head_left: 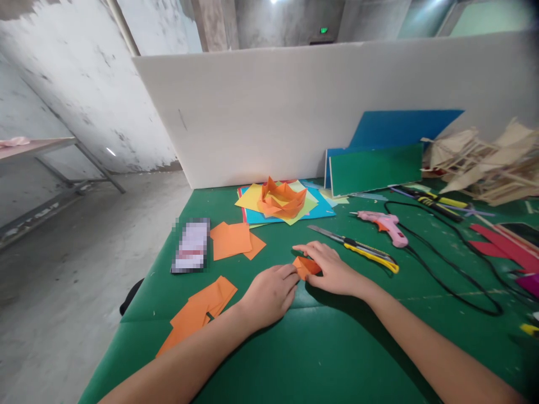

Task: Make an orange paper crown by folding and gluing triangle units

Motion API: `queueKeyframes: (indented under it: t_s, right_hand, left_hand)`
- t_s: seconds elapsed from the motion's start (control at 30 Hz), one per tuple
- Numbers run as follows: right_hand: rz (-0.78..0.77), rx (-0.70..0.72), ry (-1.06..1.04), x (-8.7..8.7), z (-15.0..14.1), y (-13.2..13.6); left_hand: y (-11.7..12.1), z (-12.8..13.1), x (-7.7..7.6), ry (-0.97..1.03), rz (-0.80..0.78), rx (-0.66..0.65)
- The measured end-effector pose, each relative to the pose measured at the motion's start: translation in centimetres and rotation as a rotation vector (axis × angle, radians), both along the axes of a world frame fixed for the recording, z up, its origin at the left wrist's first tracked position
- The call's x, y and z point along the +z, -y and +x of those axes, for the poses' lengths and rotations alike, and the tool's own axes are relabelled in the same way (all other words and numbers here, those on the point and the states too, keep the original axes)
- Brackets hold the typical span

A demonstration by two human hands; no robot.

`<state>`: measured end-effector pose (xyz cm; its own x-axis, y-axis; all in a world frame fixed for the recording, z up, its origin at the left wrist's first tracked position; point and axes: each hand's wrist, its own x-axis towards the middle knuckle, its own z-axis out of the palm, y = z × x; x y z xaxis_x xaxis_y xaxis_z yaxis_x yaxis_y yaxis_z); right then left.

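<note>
A small folded piece of orange paper (pixel 301 267) lies between my two hands on the green table. My left hand (pixel 272 292) is closed, its fingertips gripping the paper's left side. From the right, my right hand (pixel 330 268) holds the same piece, with the thumb at its lower edge and the index finger stretched out above. Orange paper squares (pixel 231 241) lie beyond my left hand, and more orange sheets (pixel 189 317) are beside my left forearm. Farther back, a folded orange paper ring with pointed tips (pixel 282 202) sits on coloured sheets (pixel 248 197).
A utility knife (pixel 362 251) with its blade out lies right of my hands, near a pink glue gun (pixel 385 224) with a black cord. A phone (pixel 191 245) rests at the left edge. White board (pixel 269 118), green panel (pixel 377 170) and stick structure (pixel 492 160) stand behind.
</note>
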<state>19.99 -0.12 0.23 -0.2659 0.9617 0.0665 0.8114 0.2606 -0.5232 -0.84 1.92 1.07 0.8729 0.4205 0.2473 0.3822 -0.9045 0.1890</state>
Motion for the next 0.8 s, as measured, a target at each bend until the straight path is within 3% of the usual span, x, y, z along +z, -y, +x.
queueKeyframes:
  t_s: [0.57, 0.8]
  right_hand:
    - [-0.041, -0.035, 0.008, 0.1, -0.2, -0.2]
    - [-0.034, 0.001, -0.159, -0.3, 0.7, -0.9]
  left_hand:
    - [-0.2, -0.1, 0.0, -0.043, -0.021, -0.013]
    - [-0.3, -0.1, 0.0, -0.036, -0.037, -0.027]
